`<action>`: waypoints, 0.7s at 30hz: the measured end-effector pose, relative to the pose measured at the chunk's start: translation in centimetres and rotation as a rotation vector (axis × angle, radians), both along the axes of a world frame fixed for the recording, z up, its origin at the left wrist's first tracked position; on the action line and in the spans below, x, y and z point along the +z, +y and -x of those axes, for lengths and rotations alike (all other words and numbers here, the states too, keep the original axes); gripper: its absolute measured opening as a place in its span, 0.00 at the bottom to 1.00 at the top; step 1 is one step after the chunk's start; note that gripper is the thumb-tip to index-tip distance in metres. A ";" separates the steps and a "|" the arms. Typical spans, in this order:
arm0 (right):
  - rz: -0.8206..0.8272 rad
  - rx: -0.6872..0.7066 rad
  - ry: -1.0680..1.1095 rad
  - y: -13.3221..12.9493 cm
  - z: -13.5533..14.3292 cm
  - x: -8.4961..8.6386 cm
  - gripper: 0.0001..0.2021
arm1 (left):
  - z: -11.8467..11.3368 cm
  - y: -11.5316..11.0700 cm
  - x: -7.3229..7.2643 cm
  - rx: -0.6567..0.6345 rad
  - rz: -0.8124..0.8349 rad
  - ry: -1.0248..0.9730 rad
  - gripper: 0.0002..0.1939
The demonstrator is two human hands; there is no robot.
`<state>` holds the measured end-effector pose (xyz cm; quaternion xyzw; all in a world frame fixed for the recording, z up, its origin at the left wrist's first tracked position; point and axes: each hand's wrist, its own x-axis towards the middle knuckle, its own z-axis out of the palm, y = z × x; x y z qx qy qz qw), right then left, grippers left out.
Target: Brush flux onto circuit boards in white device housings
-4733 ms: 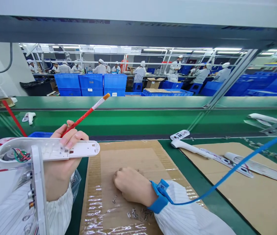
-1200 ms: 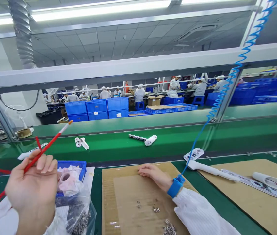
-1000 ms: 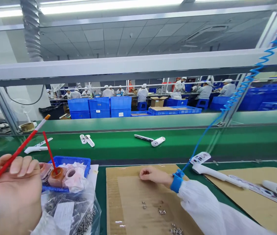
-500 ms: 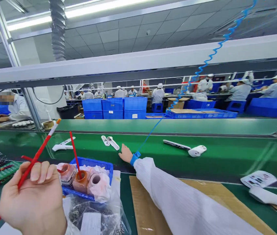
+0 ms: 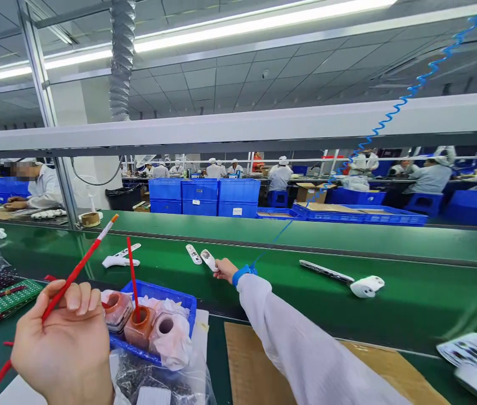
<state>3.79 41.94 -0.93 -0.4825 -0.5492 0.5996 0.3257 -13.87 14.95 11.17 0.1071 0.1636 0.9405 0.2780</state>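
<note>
My left hand [image 5: 63, 337], palm toward me, is closed around a red paintbrush [image 5: 81, 264] with its orange bristle tip up. My right hand [image 5: 224, 269], wearing a blue wrist strap [image 5: 243, 274], reaches over the green conveyor belt [image 5: 272, 281]. Its fingers pinch the near end of a white plastic shell [image 5: 208, 260], whose far end is tilted up. Beside it a flat white piece with dark marks [image 5: 193, 254] lies on the belt. A blue tray [image 5: 154, 289] near my left hand holds stained jars [image 5: 139, 325], one with a red stick [image 5: 132, 270] standing in it.
Other white parts [image 5: 121, 260] lie on the belt to the left, with more [image 5: 367, 286] to the right. A cardboard sheet [image 5: 247, 360] lies below my right arm. Circuit boards [image 5: 14, 298] sit at far left. A coiled blue cord [image 5: 411, 90] hangs at right.
My right hand has gone from reaching with fingers extended to pinching the white shell, which is now tilted up. My left hand still holds the brush. The view has shifted, and the right-hand parts appear farther right.
</note>
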 end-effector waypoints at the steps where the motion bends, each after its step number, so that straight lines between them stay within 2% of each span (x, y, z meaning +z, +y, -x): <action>1: 0.033 -0.012 0.008 -0.7 -0.8 0.4 0.14 | -0.3 0.0 0.0 0.015 0.005 0.044 0.13; 5: 0.116 -0.015 0.099 -4.8 -4.8 2.8 0.12 | -1.2 0.0 0.0 0.155 0.044 0.226 0.16; 7: 0.122 0.013 0.178 -7.7 -7.2 4.7 0.09 | -1.5 -0.1 0.0 0.150 0.054 0.314 0.17; 9: 0.124 0.052 0.262 -10.9 -9.6 6.7 0.08 | -1.9 -0.1 0.1 0.078 0.030 0.359 0.16; 11: 0.132 0.078 0.337 -14.4 -11.5 8.5 0.09 | -2.7 -0.1 0.4 -0.050 -0.029 0.332 0.16; 13: 0.180 0.085 0.413 -17.9 -12.7 9.6 0.08 | -4.3 -0.1 1.0 -0.188 -0.063 0.278 0.16; 15: 0.325 0.113 0.532 -21.2 -13.0 9.8 0.08 | -6.7 -0.1 1.6 -0.310 -0.057 0.242 0.16; 17: 0.498 0.184 0.664 -23.9 -12.7 9.3 0.10 | -9.6 -0.3 1.9 -0.409 -0.034 0.226 0.16; 21: 0.644 0.318 0.870 -27.0 -12.1 7.9 0.14 | -14.2 -1.2 0.8 -0.623 -0.046 0.251 0.09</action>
